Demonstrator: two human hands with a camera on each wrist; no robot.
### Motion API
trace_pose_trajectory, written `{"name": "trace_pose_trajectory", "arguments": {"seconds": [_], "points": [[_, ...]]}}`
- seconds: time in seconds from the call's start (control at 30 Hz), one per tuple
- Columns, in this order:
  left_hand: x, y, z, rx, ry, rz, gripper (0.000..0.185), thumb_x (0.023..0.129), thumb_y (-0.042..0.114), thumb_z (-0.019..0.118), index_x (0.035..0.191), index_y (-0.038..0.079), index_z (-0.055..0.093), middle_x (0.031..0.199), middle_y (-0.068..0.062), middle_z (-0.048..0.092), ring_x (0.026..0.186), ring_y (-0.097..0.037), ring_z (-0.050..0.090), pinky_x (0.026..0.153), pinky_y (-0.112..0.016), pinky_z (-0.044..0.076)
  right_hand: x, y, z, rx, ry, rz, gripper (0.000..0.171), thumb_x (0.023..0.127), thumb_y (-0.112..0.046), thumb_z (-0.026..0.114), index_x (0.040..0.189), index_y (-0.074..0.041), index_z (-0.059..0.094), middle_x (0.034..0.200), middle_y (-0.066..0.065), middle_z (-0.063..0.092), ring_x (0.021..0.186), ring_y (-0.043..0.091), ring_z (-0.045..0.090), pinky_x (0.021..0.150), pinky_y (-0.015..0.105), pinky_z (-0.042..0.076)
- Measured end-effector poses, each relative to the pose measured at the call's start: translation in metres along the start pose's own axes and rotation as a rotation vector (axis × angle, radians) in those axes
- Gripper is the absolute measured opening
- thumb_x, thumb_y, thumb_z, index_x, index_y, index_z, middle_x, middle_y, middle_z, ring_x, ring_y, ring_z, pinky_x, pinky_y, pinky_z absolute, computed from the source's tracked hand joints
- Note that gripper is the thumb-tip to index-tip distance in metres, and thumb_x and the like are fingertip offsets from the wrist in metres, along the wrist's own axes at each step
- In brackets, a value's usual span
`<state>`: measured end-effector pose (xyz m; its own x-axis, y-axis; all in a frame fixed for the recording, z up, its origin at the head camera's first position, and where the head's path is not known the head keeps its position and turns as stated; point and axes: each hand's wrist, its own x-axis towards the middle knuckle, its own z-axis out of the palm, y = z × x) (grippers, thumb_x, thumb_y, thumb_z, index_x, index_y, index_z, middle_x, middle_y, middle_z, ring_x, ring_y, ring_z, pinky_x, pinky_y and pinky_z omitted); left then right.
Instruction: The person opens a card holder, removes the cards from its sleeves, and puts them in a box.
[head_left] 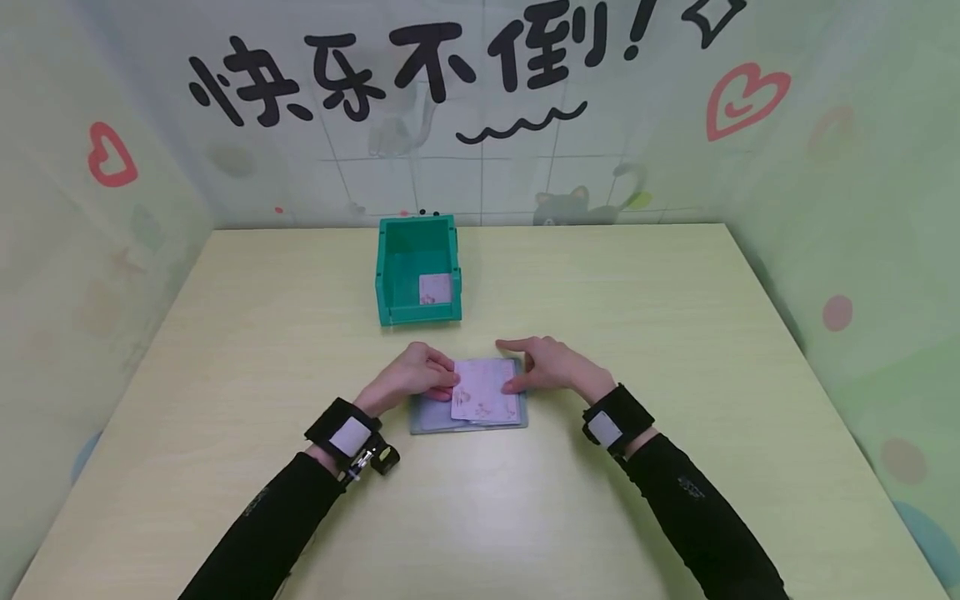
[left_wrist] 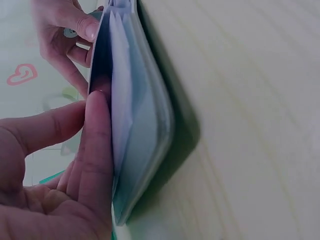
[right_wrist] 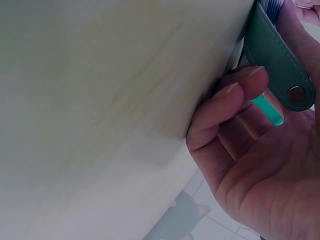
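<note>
A grey-blue card holder (head_left: pixel 467 421) lies open on the table in front of me, with a pink patterned card (head_left: pixel 486 392) on top of it. My left hand (head_left: pixel 442 379) holds the holder's left edge, fingers curled against the top leaf. In the left wrist view the holder (left_wrist: pixel 145 125) shows edge-on with several clear sleeves, and my left fingers (left_wrist: pixel 97 145) lie along it. My right hand (head_left: pixel 517 367) holds the right edge. In the right wrist view its fingers (right_wrist: pixel 235 100) curl under the holder's strap (right_wrist: pixel 277 60), which carries a metal snap (right_wrist: pixel 297 93).
A green open-fronted bin (head_left: pixel 418 268) stands behind the holder at mid-table, with another pink card (head_left: pixel 435 288) inside it. The pale wooden table (head_left: pixel 675 333) is walled by patterned panels on the left, back and right.
</note>
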<state>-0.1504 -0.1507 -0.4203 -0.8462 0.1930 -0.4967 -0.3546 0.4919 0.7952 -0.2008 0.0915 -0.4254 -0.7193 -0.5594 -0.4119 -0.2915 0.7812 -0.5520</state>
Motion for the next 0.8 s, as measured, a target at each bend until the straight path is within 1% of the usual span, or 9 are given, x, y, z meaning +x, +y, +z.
{"name": "trace_pose_trajectory", "arguments": {"seconds": [0.1, 0.27, 0.37, 0.47, 0.53, 0.63, 0.7, 0.8], "points": [[-0.001, 0.002, -0.001, -0.021, -0.010, -0.012, 0.038, 0.094, 0.008, 0.068, 0.128, -0.008, 0.060, 0.100, -0.017, 0.073, 0.071, -0.011, 0.068, 0.067, -0.021, 0.058, -0.001, 0.000, 0.000, 0.004, 0.007, -0.003, 0.080, 0.086, -0.039, 0.079, 0.154, -0.024, 0.042, 0.074, 0.003, 0.042, 0.073, 0.018, 0.048, 0.064, 0.027, 0.033], [-0.005, 0.004, -0.003, -0.024, -0.030, -0.015, 0.047, 0.094, 0.006, 0.068, 0.135, -0.011, 0.052, 0.101, -0.018, 0.072, 0.073, -0.012, 0.069, 0.067, -0.022, 0.059, -0.002, 0.001, 0.002, 0.019, 0.013, 0.001, 0.079, 0.085, -0.039, 0.080, 0.153, -0.024, 0.043, 0.074, 0.003, 0.043, 0.073, 0.018, 0.049, 0.064, 0.027, 0.033], [-0.008, 0.004, -0.006, -0.030, -0.047, -0.007, 0.046, 0.095, 0.004, 0.064, 0.136, -0.013, 0.050, 0.101, -0.018, 0.069, 0.075, -0.012, 0.068, 0.068, -0.023, 0.059, -0.002, 0.002, 0.002, 0.016, 0.020, 0.003, 0.078, 0.085, -0.038, 0.080, 0.153, -0.024, 0.044, 0.075, 0.003, 0.044, 0.074, 0.018, 0.049, 0.064, 0.027, 0.033], [-0.011, 0.004, -0.010, -0.024, -0.069, 0.002, 0.042, 0.097, 0.004, 0.060, 0.134, -0.014, 0.051, 0.102, -0.018, 0.067, 0.075, -0.012, 0.066, 0.068, -0.023, 0.059, -0.002, 0.002, 0.003, 0.007, 0.027, 0.005, 0.077, 0.085, -0.038, 0.080, 0.153, -0.024, 0.045, 0.076, 0.004, 0.045, 0.074, 0.018, 0.050, 0.065, 0.026, 0.033], [-0.012, 0.004, -0.013, -0.008, -0.077, 0.004, 0.038, 0.098, 0.005, 0.059, 0.131, -0.013, 0.054, 0.102, -0.017, 0.066, 0.074, -0.012, 0.064, 0.065, -0.021, 0.058, -0.002, 0.002, 0.004, 0.003, 0.027, 0.005, 0.077, 0.086, -0.038, 0.080, 0.153, -0.024, 0.045, 0.076, 0.004, 0.044, 0.074, 0.018, 0.049, 0.065, 0.026, 0.033], [-0.013, 0.005, -0.022, 0.055, -0.085, 0.010, 0.035, 0.100, 0.008, 0.056, 0.129, -0.012, 0.056, 0.106, -0.019, 0.066, 0.075, -0.014, 0.062, 0.059, -0.019, 0.053, -0.002, 0.001, 0.004, 0.003, 0.026, 0.002, 0.077, 0.086, -0.038, 0.080, 0.153, -0.024, 0.044, 0.075, 0.003, 0.043, 0.073, 0.018, 0.048, 0.064, 0.026, 0.032], [-0.014, 0.006, -0.028, 0.100, -0.087, 0.004, 0.036, 0.102, 0.010, 0.053, 0.130, -0.011, 0.054, 0.110, -0.020, 0.065, 0.077, -0.015, 0.062, 0.058, -0.020, 0.052, -0.002, 0.001, 0.004, 0.002, 0.025, 0.001, 0.077, 0.086, -0.038, 0.080, 0.153, -0.024, 0.045, 0.074, 0.003, 0.043, 0.072, 0.018, 0.048, 0.064, 0.026, 0.032], [-0.014, 0.011, -0.036, 0.158, -0.087, 0.002, 0.039, 0.103, 0.011, 0.051, 0.134, -0.011, 0.049, 0.117, -0.024, 0.064, 0.081, -0.018, 0.063, 0.060, -0.021, 0.053, -0.002, 0.002, 0.004, 0.003, 0.030, -0.002, 0.077, 0.085, -0.037, 0.080, 0.152, -0.024, 0.045, 0.074, 0.003, 0.045, 0.072, 0.017, 0.048, 0.064, 0.026, 0.033]]}}
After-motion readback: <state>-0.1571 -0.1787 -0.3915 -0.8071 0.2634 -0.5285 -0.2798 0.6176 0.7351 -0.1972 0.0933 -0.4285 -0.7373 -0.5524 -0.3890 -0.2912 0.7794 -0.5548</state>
